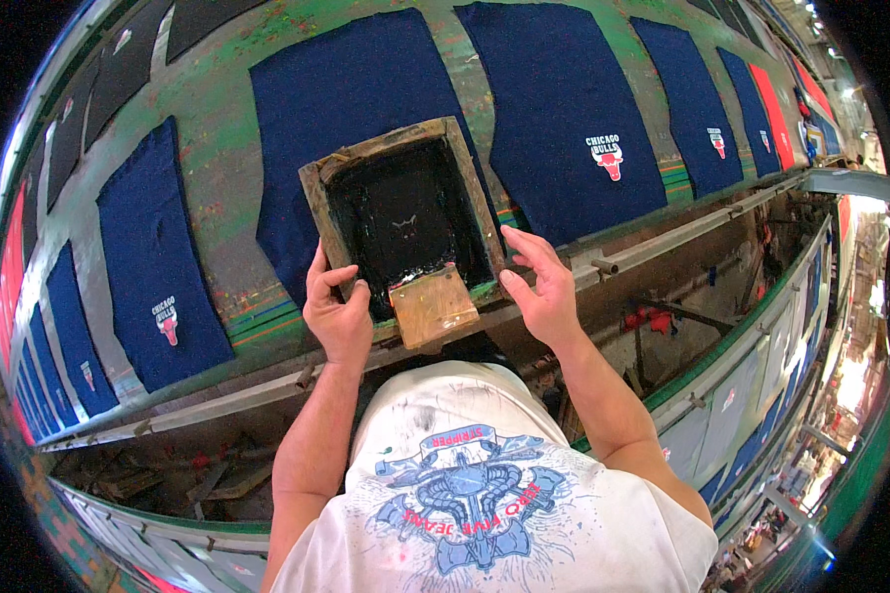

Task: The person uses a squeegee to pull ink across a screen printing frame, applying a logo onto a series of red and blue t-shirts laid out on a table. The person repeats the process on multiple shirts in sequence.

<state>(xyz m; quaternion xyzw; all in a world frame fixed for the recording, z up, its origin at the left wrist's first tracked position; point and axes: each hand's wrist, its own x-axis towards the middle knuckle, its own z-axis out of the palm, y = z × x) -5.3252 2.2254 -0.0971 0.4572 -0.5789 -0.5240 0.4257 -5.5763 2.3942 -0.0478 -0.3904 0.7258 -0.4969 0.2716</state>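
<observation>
A wooden screen printing frame [321,212] with a dark mesh lies over a navy fabric panel [356,74] on the long table. Inside its near end a wooden-handled squeegee [435,308] leans, its block overhanging the near rim. My left hand [339,311] grips the frame's near left side, thumb and forefinger bent. At the near right side, my right hand [542,287] holds the frame's edge between its fingertips and thumb. The mesh hides the fabric beneath it. To the right lies another navy panel [564,109] with a white and red bull's-head print [606,158].
More navy panels [153,257] lie in a row both ways along the paint-speckled green table [218,119]. A metal rail [653,240] runs along the table's near edge. Behind me stands another long table [752,395] with pale and blue panels, across a gap with clutter below.
</observation>
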